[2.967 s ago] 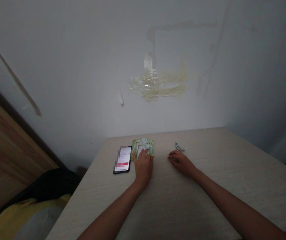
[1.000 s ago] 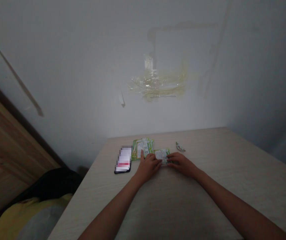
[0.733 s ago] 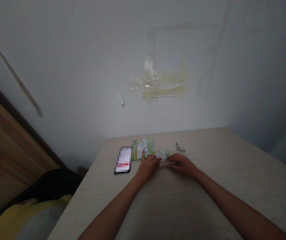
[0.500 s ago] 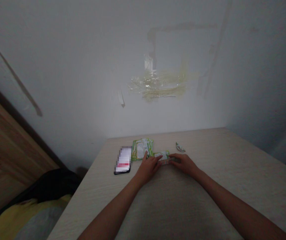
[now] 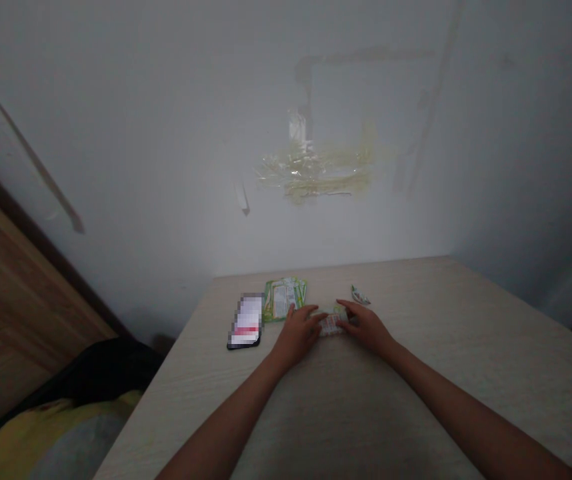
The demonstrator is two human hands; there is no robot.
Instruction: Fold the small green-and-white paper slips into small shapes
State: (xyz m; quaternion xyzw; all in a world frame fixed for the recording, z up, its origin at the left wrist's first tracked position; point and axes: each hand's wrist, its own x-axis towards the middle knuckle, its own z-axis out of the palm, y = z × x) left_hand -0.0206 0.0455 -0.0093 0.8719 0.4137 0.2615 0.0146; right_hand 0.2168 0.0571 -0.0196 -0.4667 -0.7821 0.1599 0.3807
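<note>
Between my hands is a small packet [image 5: 333, 324], white with green and reddish print, just above or on the table; I cannot tell which. My left hand [image 5: 297, 337] has its fingers closed on the packet's left edge. At the right edge my right hand [image 5: 366, 327] grips it between thumb and fingers, which cover part of it. Beyond my left hand lies a stack of green and white printed packets [image 5: 282, 297], slightly fanned. A phone [image 5: 246, 323] with a pixelated screen lies left of the stack.
A small folded or crumpled green and white wrapper [image 5: 360, 295] lies beyond my right hand. The pale wooden table [image 5: 446, 320] meets a wall [image 5: 166, 167] with peeling tape at the back. Yellow and grey cloth [image 5: 66, 440] lies below the table's left edge.
The packet between my hands has turned or tipped so its reddish printed face shows more, and it sits slightly nearer and to the right. The stack, phone and wrapper stay put.
</note>
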